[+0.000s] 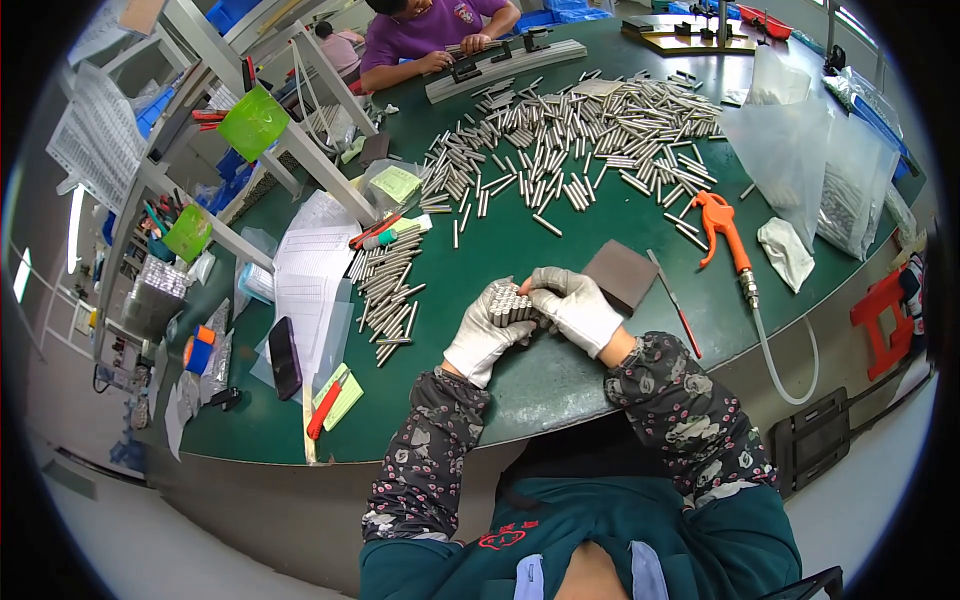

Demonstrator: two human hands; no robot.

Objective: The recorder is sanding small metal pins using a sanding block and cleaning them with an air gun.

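Observation:
A bundle of short metal pins (511,306), ends facing up, is gathered between my two gloved hands above the near part of the green table. My left hand (485,330), in a white glove with bare fingertips, wraps the bundle from the left. From the right, my right hand (575,305) presses its fingers against the pins. Just beyond the right hand lies a brown square block (621,275). Loose metal pins (385,285) are strewn to the left of the bundle, and a large heap of the same pins (580,130) spreads across the far middle.
An orange air gun (722,235) with a hose and a thin red-handled tool (677,305) lie at right, near plastic bags (850,180). Papers (312,260), a phone (284,358) and a red cutter (327,403) lie left. A co-worker in purple (430,40) handles a metal rail fixture (505,68).

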